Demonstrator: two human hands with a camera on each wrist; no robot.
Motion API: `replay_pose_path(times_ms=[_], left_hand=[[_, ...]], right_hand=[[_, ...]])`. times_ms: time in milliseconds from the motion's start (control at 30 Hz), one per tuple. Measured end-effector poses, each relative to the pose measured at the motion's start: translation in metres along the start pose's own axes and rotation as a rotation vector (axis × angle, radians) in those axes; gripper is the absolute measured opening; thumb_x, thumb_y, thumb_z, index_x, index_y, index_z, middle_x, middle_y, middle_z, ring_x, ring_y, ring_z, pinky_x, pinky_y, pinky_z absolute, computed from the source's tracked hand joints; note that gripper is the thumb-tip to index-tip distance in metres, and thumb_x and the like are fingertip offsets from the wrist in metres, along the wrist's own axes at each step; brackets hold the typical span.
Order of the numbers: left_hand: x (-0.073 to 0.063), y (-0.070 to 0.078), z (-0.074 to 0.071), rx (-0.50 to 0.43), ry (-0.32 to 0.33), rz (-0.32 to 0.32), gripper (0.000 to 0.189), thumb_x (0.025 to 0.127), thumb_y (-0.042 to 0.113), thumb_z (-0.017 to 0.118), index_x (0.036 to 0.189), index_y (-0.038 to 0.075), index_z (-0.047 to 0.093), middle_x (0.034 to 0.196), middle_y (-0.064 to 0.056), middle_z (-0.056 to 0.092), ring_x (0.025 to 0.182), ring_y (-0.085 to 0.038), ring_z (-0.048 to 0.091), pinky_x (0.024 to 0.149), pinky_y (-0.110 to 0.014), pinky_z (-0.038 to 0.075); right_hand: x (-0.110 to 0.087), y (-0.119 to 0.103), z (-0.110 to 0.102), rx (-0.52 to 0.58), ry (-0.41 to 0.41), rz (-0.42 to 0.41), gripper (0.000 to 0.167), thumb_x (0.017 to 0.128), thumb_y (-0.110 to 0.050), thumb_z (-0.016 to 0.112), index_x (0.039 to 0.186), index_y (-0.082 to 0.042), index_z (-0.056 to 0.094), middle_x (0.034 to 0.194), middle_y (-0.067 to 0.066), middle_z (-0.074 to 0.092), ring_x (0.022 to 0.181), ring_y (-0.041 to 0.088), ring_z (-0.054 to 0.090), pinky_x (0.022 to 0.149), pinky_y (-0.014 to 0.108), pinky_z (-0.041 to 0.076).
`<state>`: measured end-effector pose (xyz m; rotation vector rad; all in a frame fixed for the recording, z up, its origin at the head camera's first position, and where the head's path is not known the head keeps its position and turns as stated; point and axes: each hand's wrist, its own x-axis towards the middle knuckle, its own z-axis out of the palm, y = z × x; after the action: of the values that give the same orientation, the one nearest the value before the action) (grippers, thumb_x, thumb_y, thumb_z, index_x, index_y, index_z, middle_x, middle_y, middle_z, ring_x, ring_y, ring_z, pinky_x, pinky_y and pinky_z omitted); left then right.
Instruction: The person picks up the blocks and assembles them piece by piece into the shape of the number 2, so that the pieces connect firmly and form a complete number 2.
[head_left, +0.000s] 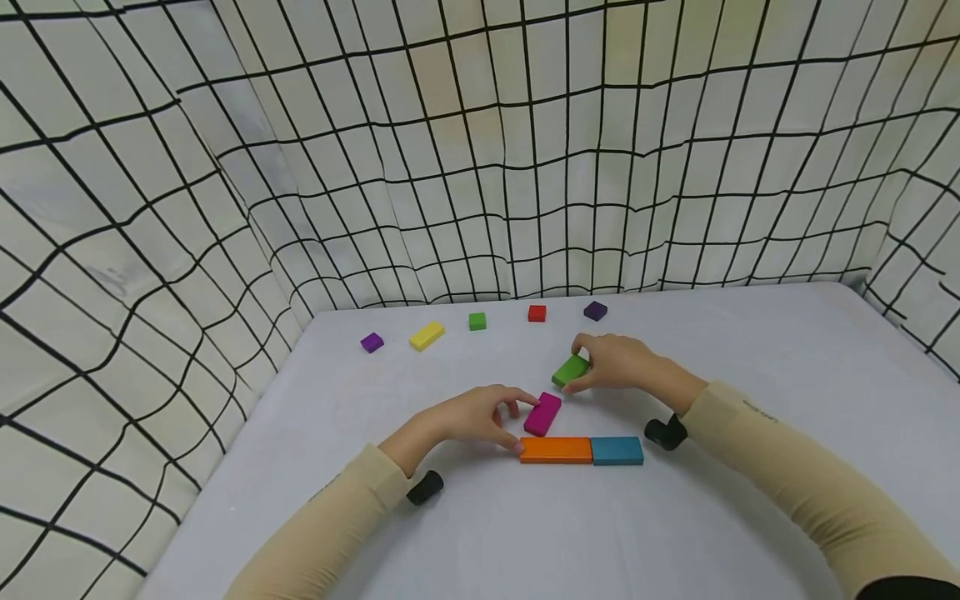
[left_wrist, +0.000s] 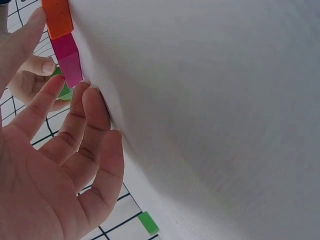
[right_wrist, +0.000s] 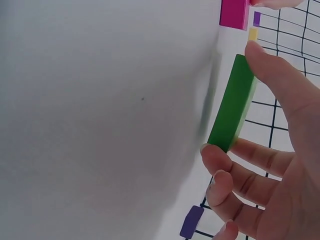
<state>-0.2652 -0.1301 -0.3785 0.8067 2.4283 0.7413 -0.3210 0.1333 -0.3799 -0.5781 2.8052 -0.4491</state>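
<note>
My right hand (head_left: 618, 362) pinches a green block (right_wrist: 232, 102) between thumb and fingertips. In the right wrist view this block is tilted, with a shadow on the white cloth beside it. My left hand (head_left: 472, 417) lies over the cloth, its index fingertip at the magenta block (head_left: 542, 414) and its thumb tip at the left end of the orange block (head_left: 555, 451). The other left fingers are loosely bent and hold nothing. A blue block (head_left: 617, 451) sits end to end with the orange one. The magenta block stands at a slant just behind the orange block.
Along the back of the table lie a purple block (head_left: 372, 342), a yellow block (head_left: 427, 336), a small green block (head_left: 477, 322), a red block (head_left: 537, 313) and a dark purple block (head_left: 596, 311). Black netting over white walls encloses the back and sides.
</note>
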Motion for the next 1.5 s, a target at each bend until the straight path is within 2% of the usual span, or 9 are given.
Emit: replay_pose_path(times_ms=[433,700,967,1233,1500], left_hand=[[0.001,0.0,0.001,-0.001,-0.002,-0.015,0.065,0.086,0.022,0.085,0.145,0.019,0.057,0.119,-0.004,0.061,0.091,-0.015,0.059,0.082,-0.028,0.052],[0.001,0.002,0.0,-0.002,0.002,-0.021,0.065,0.086,0.021,0.085,0.145,0.019,0.057,0.119,-0.004,0.062,0.091,-0.016,0.059,0.082,-0.029,0.053],[0.001,0.002,-0.001,-0.007,0.002,-0.02,0.066,0.085,0.022,0.085,0.145,0.02,0.057,0.119,-0.004,0.061,0.09,-0.016,0.059,0.082,-0.029,0.052],[0.001,0.002,0.0,-0.006,0.004,-0.025,0.065,0.086,0.022,0.085,0.144,0.02,0.058,0.119,-0.003,0.061,0.091,-0.016,0.059,0.082,-0.029,0.052],[0.001,0.001,0.001,-0.018,0.004,-0.029,0.064,0.086,0.021,0.085,0.144,0.019,0.058,0.119,-0.004,0.062,0.091,-0.017,0.059,0.082,-0.03,0.052]], right_hand=[[0.006,-0.007,-0.002,-0.059,-0.054,0.037,0.073,0.081,-0.054,0.083,0.132,-0.008,0.059,0.094,0.004,0.064,0.09,0.023,0.058,0.073,0.034,0.051],[0.006,-0.014,-0.004,-0.082,-0.061,0.043,0.073,0.081,-0.052,0.084,0.133,-0.008,0.058,0.101,0.005,0.066,0.093,0.023,0.059,0.078,0.038,0.051],[0.006,-0.017,-0.006,-0.121,-0.058,0.035,0.071,0.08,-0.05,0.084,0.132,-0.008,0.059,0.099,0.005,0.066,0.09,0.022,0.06,0.081,0.041,0.05],[0.002,-0.014,-0.008,-0.107,-0.074,0.037,0.076,0.081,-0.05,0.084,0.14,-0.011,0.057,0.12,0.01,0.068,0.103,0.027,0.06,0.091,0.052,0.05],[-0.001,-0.009,-0.009,-0.086,-0.083,-0.006,0.066,0.085,-0.039,0.084,0.139,-0.01,0.059,0.097,0.004,0.066,0.091,0.023,0.059,0.084,0.045,0.049]])
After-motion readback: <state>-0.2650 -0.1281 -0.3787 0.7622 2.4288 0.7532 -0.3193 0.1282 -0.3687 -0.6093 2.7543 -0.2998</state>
